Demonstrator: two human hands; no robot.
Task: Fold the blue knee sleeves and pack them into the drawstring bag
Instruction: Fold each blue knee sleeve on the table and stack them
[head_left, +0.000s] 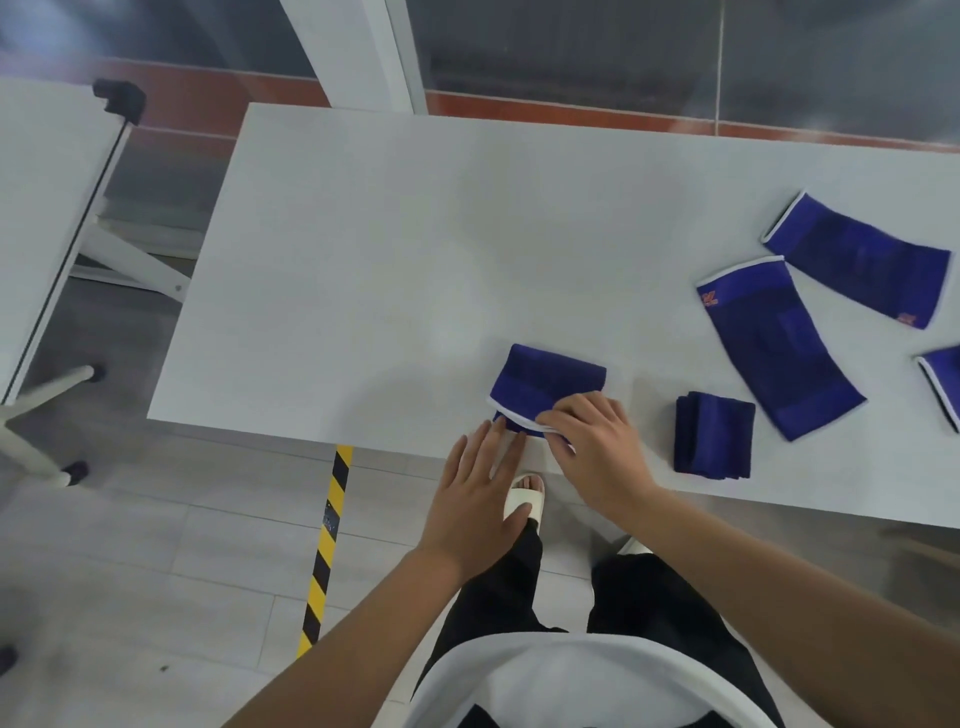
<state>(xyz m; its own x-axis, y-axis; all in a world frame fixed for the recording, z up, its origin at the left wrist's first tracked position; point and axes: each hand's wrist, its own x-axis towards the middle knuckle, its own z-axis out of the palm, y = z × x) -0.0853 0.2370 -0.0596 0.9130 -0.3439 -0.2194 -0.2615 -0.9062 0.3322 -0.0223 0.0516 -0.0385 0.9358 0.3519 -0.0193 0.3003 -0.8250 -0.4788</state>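
A blue knee sleeve (548, 382) lies folded in half near the front edge of the white table (389, 270). My right hand (597, 447) pinches its white-trimmed front edges together. My left hand (480, 493) lies flat and open just left of that, fingertips touching the sleeve's near corner. A folded blue sleeve (714, 434) lies to the right near the table's edge. Two unfolded blue sleeves lie flat further right, one (779, 348) nearer and one (857, 260) behind it. Another blue sleeve (945, 382) is cut off by the right border. No drawstring bag is in view.
A second white table (47, 208) stands to the left across a gap. A yellow-and-black floor stripe (327, 540) runs under the front edge. My legs and a white sandal (524, 501) show below the table.
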